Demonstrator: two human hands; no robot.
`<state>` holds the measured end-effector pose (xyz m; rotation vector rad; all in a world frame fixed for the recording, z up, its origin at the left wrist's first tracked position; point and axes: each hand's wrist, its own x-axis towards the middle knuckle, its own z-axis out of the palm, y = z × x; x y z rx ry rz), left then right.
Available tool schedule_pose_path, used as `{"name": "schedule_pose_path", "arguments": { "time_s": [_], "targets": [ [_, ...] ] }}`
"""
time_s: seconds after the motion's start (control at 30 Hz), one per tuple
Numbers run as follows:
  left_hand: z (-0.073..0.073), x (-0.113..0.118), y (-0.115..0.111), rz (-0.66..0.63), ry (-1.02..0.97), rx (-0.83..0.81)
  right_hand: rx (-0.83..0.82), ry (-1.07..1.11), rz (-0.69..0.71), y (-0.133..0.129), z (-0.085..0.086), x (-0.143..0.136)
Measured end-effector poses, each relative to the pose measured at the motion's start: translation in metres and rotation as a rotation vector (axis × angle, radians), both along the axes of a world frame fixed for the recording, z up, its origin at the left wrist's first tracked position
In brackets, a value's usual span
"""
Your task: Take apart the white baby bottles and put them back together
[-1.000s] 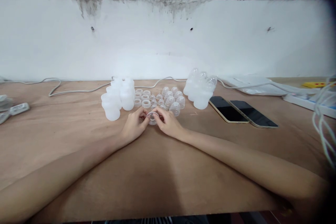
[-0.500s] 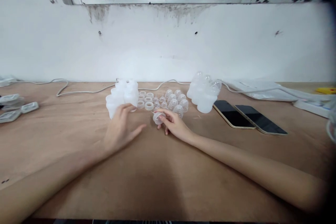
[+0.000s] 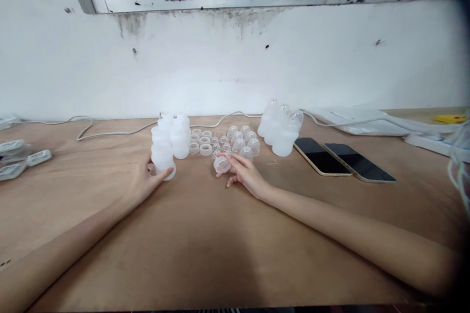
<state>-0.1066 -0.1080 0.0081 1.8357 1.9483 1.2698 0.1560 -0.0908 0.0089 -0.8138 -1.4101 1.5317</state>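
Observation:
My left hand point(image 3: 147, 176) is closed around the front translucent white bottle point(image 3: 166, 170) of the group at the left, thumb along its near side. Some of the fingers are hidden behind that bottle. Between the fingertips of my right hand point(image 3: 244, 171) is a clear round bottle cap point(image 3: 222, 165), held tilted just above the table. Behind it lie several small teats point(image 3: 224, 139). To their left sit rows of collar rings point(image 3: 205, 149), and to their right several clear dome lids point(image 3: 238, 145).
Bottles with dome lids point(image 3: 282, 142) stand at the right, beside two phones point(image 3: 321, 156) point(image 3: 360, 162). A white cable point(image 3: 110, 134) runs along the back. Farther right are a plastic bag point(image 3: 360, 124) and a power strip point(image 3: 428, 143); small labelled cases point(image 3: 38, 157) lie far left.
My left hand has moved left and down from above the bottles and has closed on the front one. My right hand stays near the same spot, still holding the cap.

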Motion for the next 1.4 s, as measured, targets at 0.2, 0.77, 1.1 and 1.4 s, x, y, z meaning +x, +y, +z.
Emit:
{"name": "schedule_pose_path", "arguments": {
  "time_s": [0.2,0.77,1.1,1.4],
  "targets": [
    [0.002,0.049,0.001,-0.278,0.122,-0.099,-0.023,0.069,-0.05,0.001,0.0,0.0],
    [0.008,0.068,0.007,-0.481,0.111,0.041,0.091,0.285,-0.03,0.003,0.0,0.006],
    [0.008,0.065,0.006,-0.502,-0.015,0.058,0.298,0.034,-0.133,0.003,-0.002,0.007],
    [0.009,0.065,0.007,-0.532,-0.071,0.036,0.391,-0.188,-0.102,0.0,-0.001,0.009]
  ]
}}
